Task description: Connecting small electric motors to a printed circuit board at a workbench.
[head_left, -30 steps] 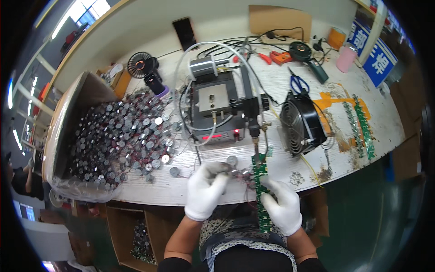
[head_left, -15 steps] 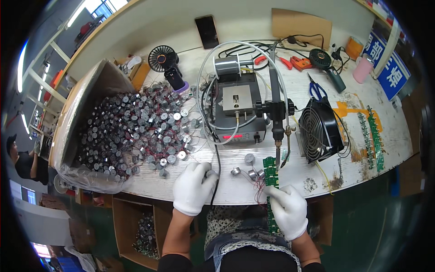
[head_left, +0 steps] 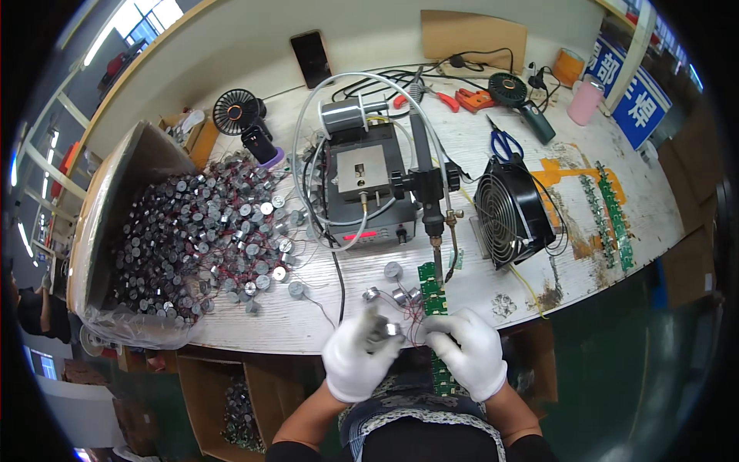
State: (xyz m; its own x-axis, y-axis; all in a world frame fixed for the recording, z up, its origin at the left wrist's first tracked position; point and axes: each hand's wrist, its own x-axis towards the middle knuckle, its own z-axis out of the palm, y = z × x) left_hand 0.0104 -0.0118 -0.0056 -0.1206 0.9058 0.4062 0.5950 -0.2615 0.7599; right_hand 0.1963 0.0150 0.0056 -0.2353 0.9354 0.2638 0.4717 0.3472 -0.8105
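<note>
Left hand (head_left: pixel 358 360): yours is half curled, thumb and fingers around one silver motor (head_left: pixel 393 329); the grip looks light, probably because the piece is small.
Right hand (head_left: pixel 469 354): yours is nearly closed, with its fingertips on the board (head_left: pixel 433 289), seemingly to steady it; whether they also pinch the red wires (head_left: pixel 413 327), I cannot tell.
Board: it runs from beside the iron (head_left: pixel 436 246) toward 6 o'clock, passing over the near edge of the table (head_left: pixel 477 296).
Iron: at 11 o'clock from your right hand, tip down in a clamp (head_left: pixel 427 185), which likely leaves both hands free.
Loose motors (head_left: pixel 392 270): at 1 o'clock from your left hand, near the board, perhaps for short reach.
Fan (head_left: pixel 500 212): between 12 and 1 o'clock from your right hand, facing the iron, maybe against fumes.
</note>
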